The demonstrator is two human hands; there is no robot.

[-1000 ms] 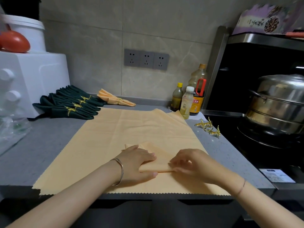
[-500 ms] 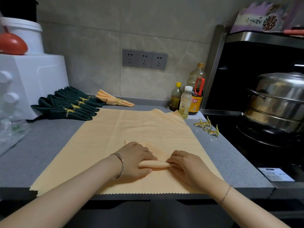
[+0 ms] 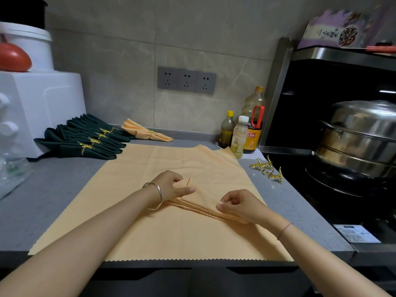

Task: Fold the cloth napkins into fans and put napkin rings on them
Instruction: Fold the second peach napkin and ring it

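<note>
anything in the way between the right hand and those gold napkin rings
Nothing visible does. The right hand pinches the pleated napkin; from there to the napkin rings lie only the flat cloth and bare counter. The bottles stand farther back, off that path.

You've got a matt peach cloth napkin (image 3: 199,202) on a speckled matt grey counter (image 3: 53,200), shiny gold metal napkin rings (image 3: 266,169), a polished steel pot (image 3: 360,133) and a glossy black hob (image 3: 310,189).
</note>
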